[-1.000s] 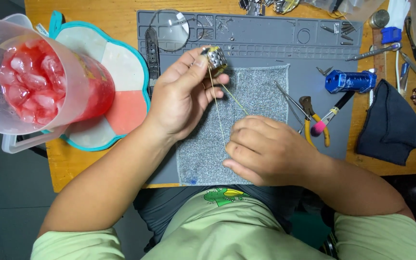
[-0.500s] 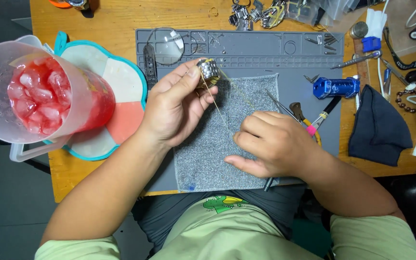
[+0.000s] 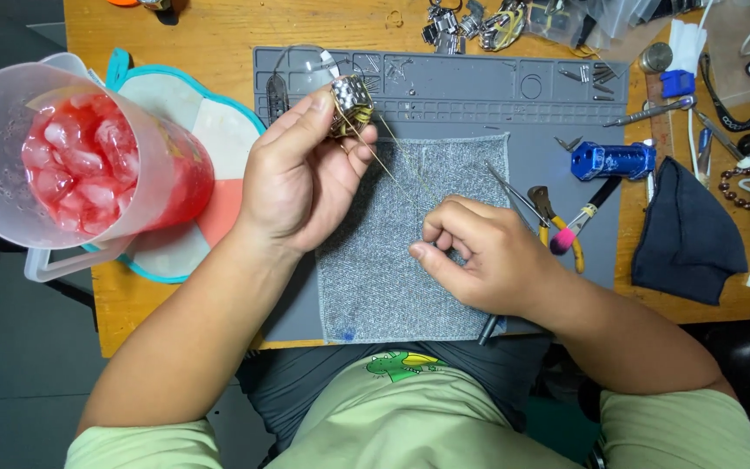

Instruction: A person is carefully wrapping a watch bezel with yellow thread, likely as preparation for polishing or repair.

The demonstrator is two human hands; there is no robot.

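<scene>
A wooden table [image 3: 219,39] stands over what looks like dark grey floor [image 3: 10,382], evenly lit

So it's a wooden table [image 3: 219,39], pretty cluttered. A grey work mat [image 3: 479,91] takes up the middle, running to the near edge. Toward the left edge there's a scalloped teal-rimmed placemat [image 3: 210,130]. Along the far edge sits a heap of small metal bits [image 3: 470,22]. Over by the right edge lies a dark folded cloth [image 3: 687,234], with a cable [image 3: 726,113] and beads [image 3: 735,187] just beside it.
</scene>
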